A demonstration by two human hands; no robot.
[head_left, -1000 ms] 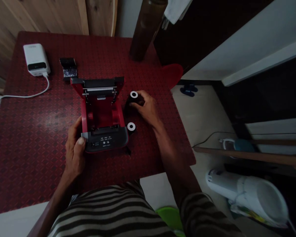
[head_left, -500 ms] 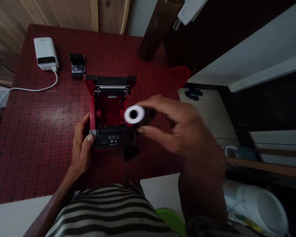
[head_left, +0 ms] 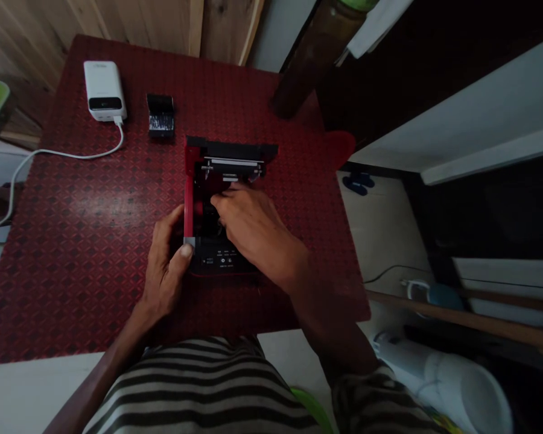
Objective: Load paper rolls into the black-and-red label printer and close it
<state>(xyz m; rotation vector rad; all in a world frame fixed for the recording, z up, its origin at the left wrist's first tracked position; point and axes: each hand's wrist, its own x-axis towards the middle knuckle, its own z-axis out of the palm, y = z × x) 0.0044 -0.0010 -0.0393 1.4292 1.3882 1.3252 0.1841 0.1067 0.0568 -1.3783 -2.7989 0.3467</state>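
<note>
the open thermal receipt printer (head_left: 221, 260) sits near the middle of the red patterned table (head_left: 95, 289). it looks light, a stiff, hollow plastic shell, black outside and red within, probably best held by its side walls or front panel, not by the thin metal bar (head_left: 230, 161) at twelve o'clock. the left hand (head_left: 165, 268) grips its near left corner at seven o'clock. the right hand (head_left: 253, 232) reaches into the paper bay (head_left: 198, 208) from five o'clock, fingers curled; whether they hold anything is hidden. a white power bank (head_left: 104, 90) lies at ten o'clock.
</note>
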